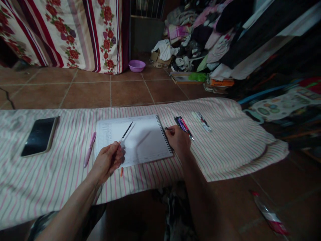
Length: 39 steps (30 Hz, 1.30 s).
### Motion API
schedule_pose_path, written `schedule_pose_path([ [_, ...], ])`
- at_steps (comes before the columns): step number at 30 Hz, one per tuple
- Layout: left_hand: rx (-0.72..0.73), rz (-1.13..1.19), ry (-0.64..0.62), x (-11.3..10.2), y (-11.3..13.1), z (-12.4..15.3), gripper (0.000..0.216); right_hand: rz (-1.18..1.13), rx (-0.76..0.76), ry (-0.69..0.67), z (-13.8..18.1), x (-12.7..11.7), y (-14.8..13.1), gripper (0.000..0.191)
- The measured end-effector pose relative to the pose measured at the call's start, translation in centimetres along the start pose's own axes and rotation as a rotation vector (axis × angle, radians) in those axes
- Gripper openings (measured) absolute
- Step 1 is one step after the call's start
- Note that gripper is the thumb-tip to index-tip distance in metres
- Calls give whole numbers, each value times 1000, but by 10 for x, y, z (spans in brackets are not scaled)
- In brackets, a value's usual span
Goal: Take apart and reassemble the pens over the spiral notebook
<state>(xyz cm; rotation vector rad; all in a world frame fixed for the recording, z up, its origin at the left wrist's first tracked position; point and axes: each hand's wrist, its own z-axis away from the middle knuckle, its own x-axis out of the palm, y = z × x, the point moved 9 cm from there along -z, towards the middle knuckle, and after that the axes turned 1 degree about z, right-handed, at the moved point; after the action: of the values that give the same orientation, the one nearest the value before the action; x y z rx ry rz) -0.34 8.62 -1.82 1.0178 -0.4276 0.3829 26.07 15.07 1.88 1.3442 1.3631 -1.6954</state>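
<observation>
My left hand point(107, 160) is closed on a slim dark pen point(127, 131) and holds it tilted over the spiral notebook point(147, 147), its thin end pointing up and away. A bit of orange shows at the fingertips. Below that hand a short orange piece point(121, 171) lies at the notebook's near edge. My right hand point(178, 138) is pinched beside the notebook's coiled edge. A small dark tip point(166, 128) shows at its fingers; its kind is unclear. Just beyond this hand lies a bunch of pens point(184, 125), partly covered by it.
A pink pen point(90, 149) and a phone point(39, 136) lie left on the striped cloth point(67, 180). More pens point(202, 121) lie at the right. On the floor are a purple basin point(136, 66), a bottle point(271, 214) and heaped clothes point(195, 36).
</observation>
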Motion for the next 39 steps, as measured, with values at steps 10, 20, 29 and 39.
schedule_pose_path([
  [10, 3, -3, -15, 0, -1, 0, 25, 12, -8, -40, -1, 6, 0, 22],
  [20, 59, -68, 42, 0, 0, -1, 31, -440, -296, 95, 15, -4, -46, 21],
  [29, 195, -344, 58, 7, 6, 0, 29, -1008, -192, -558, 64, 72, -124, 29],
  [39, 104, -125, 10, 9, 1, 0, 30, -1103, -80, -522, 68, 69, -128, 30],
])
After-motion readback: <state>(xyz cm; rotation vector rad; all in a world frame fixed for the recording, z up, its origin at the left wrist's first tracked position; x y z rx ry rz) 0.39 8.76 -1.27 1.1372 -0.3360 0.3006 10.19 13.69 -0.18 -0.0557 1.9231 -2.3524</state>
